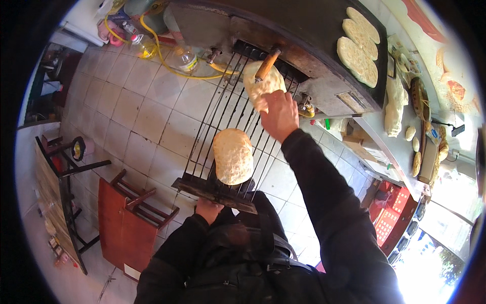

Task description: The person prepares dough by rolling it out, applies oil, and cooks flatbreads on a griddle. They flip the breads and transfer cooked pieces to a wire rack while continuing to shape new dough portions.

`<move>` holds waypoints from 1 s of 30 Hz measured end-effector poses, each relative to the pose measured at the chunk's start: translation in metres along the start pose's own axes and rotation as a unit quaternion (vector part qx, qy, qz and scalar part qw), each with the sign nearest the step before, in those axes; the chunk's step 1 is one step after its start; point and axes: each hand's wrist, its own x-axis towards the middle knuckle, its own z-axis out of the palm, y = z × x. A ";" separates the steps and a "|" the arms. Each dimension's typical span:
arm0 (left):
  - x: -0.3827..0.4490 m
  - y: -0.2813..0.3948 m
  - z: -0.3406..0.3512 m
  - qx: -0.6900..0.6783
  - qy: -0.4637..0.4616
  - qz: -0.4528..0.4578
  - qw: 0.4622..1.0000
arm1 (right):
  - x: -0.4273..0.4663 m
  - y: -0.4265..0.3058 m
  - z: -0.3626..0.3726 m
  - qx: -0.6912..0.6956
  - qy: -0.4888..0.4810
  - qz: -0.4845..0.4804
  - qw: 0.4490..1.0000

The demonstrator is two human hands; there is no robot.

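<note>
A metal grill rack (231, 114) is pulled out from below the griddle, two flatbreads lying on its bars. My right hand (280, 116) grips the near edge of the farther flatbread (265, 85), beneath a wooden handle (268, 65) that sticks out from the oven front. The nearer flatbread (233, 156), puffed and lightly browned, lies near the rack's front plate (216, 194). At the underside of that plate is my left hand (209, 209); its fingers are mostly hidden behind the metal.
Several flatbreads (357, 60) lie on the black griddle (311, 34). Dough (395, 106) rests on the counter at the right. A yellow gas hose (163, 57) and plastic oil bottles (143, 46) are at the upper left. A red-brown stool (125, 224) and a table (57, 197) stand left.
</note>
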 end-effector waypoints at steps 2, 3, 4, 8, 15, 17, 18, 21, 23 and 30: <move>0.001 0.014 -0.002 -0.068 0.008 -0.027 0.997 | -0.025 -0.005 0.008 0.027 0.062 -0.039 0.997; 0.002 0.016 -0.002 -0.063 0.034 -0.003 0.997 | -0.032 -0.009 0.011 0.044 0.051 -0.030 0.997; 0.001 0.018 -0.003 -0.070 0.043 -0.002 0.997 | -0.037 -0.013 0.015 0.076 0.039 -0.030 0.996; 0.001 0.033 -0.008 -0.133 0.031 -0.056 0.989 | -0.047 -0.019 0.022 0.154 0.030 -0.043 0.987; 0.001 0.041 -0.011 -0.207 0.033 -0.115 0.971 | -0.038 -0.007 0.018 0.172 0.067 -0.081 0.980; -0.001 0.041 -0.011 -0.224 0.035 -0.129 0.965 | -0.053 -0.019 0.013 0.164 0.063 -0.130 0.976; -0.001 0.042 -0.010 -0.232 0.038 -0.136 0.962 | -0.064 -0.027 0.010 0.153 0.054 -0.168 0.972; -0.004 0.049 -0.011 -0.262 0.037 -0.161 0.951 | -0.097 -0.046 0.009 0.155 -0.036 -0.206 0.966; -0.004 0.049 -0.013 -0.261 0.032 -0.173 0.949 | -0.113 -0.058 0.011 0.143 -0.064 -0.160 0.975; -0.009 0.059 -0.012 -0.258 0.038 -0.181 0.948 | -0.094 -0.059 0.007 0.126 -0.002 -0.052 0.991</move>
